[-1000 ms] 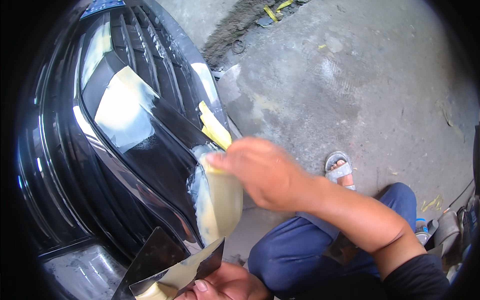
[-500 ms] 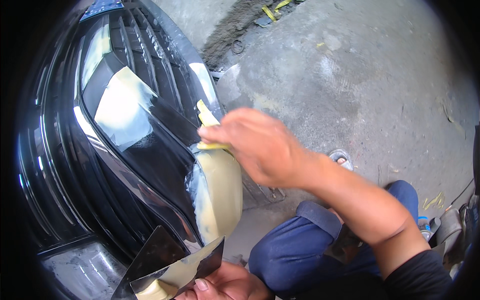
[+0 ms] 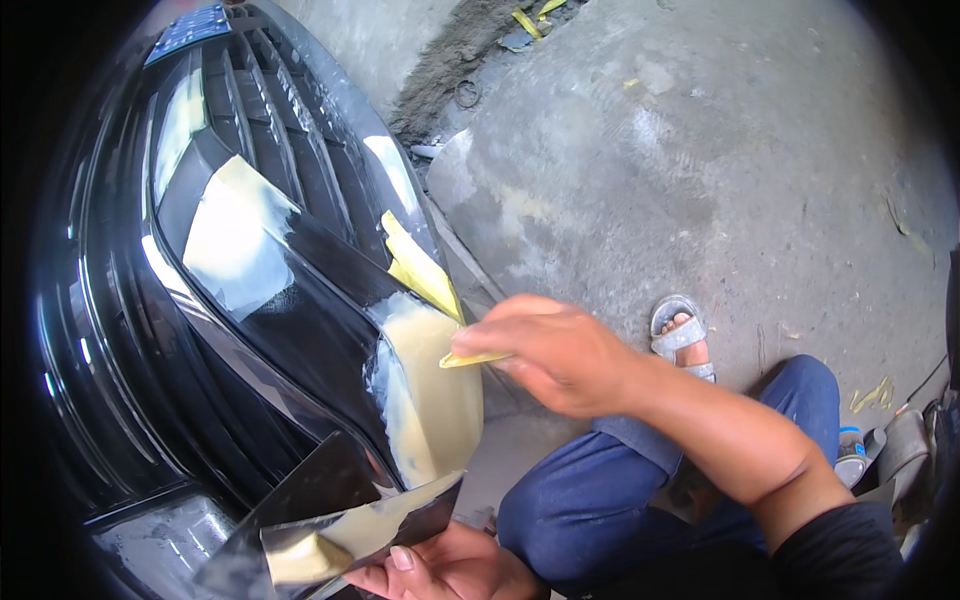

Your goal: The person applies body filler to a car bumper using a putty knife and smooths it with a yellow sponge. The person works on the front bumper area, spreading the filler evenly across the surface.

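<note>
Closed in a pinch, my right hand (image 3: 565, 355) grips a thin yellow-edged putty spreader (image 3: 470, 359). Its edge is at the beige filler (image 3: 435, 400) coating the rounded corner of a black car bumper (image 3: 330, 345); whether it touches cannot be told. Just beyond, yellow masking tape (image 3: 420, 268) covers the bumper's edge. At the bottom, my left hand (image 3: 455, 568) is closed on a dark putty board (image 3: 425, 507) smeared with filler, a thick lump (image 3: 310, 560) at its left end. Another dark flat sheet (image 3: 300, 490) stands behind the board.
More pale filler patches (image 3: 240, 240) lie on the bumper beside the slatted grille (image 3: 285, 140). Concrete floor (image 3: 700, 170) stretches right, with a sandalled foot (image 3: 683, 330) and my blue-trousered knee (image 3: 580, 500). A clear container (image 3: 851, 455) stands far right, near tape scraps (image 3: 870, 397).
My right hand has moved toward me and slightly right, from the tape onto the filled corner, uncovering the tape strip. My left hand with the board has barely shifted.
</note>
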Demonstrator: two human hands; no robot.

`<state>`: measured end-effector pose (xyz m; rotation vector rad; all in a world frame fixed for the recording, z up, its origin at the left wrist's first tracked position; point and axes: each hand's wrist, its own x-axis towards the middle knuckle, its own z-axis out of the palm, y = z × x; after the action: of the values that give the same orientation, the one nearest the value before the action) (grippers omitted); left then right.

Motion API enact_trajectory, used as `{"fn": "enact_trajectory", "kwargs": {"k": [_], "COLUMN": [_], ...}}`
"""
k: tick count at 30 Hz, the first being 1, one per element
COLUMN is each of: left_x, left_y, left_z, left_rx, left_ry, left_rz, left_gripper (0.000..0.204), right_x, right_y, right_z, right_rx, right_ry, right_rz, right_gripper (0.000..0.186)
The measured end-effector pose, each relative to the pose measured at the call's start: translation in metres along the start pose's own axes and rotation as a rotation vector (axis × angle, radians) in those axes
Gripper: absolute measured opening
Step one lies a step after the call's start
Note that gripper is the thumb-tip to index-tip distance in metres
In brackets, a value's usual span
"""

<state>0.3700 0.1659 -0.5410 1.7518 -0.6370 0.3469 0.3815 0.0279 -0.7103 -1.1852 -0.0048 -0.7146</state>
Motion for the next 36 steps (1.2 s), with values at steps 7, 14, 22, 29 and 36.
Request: {"fn": "enact_trajectory", "kwargs": {"k": [7, 14, 22, 29, 36], "left_x": [0.008, 0.012, 0.005, 0.002, 0.002], "left_y": [0.006, 0.011, 0.007, 0.003, 0.0], "left_z": [0.021, 0.02, 0.021, 0.032, 0.031], "left_rx": [-0.12, -0.084, 0.104, 0.213, 0.261], "left_ry": [-0.057, -0.019, 0.007, 0.082, 0.015], "left_rz": [-0.46, -0.478, -0.214, -0.187, -0.094], "left_gripper": [0.068, 0.067, 0.065, 0.064, 0.058], "right_x": [-0.013, -0.043, -0.039, -0.02, -0.029], "right_y": [-0.072, -0.06, -0.034, -0.058, -0.048], "right_z": [-0.001, 0.002, 0.003, -0.01, 0.001], "right_rx": [0.665, 0.294, 0.596, -0.116, -0.244], "right_ry": [0.188, -0.027, 0.351, 0.039, -0.113], "right_rz": [0.168, 0.048, 0.776, -0.008, -0.266], "right_gripper": [0.043, 0.045, 0.046, 0.045, 0.031]}}
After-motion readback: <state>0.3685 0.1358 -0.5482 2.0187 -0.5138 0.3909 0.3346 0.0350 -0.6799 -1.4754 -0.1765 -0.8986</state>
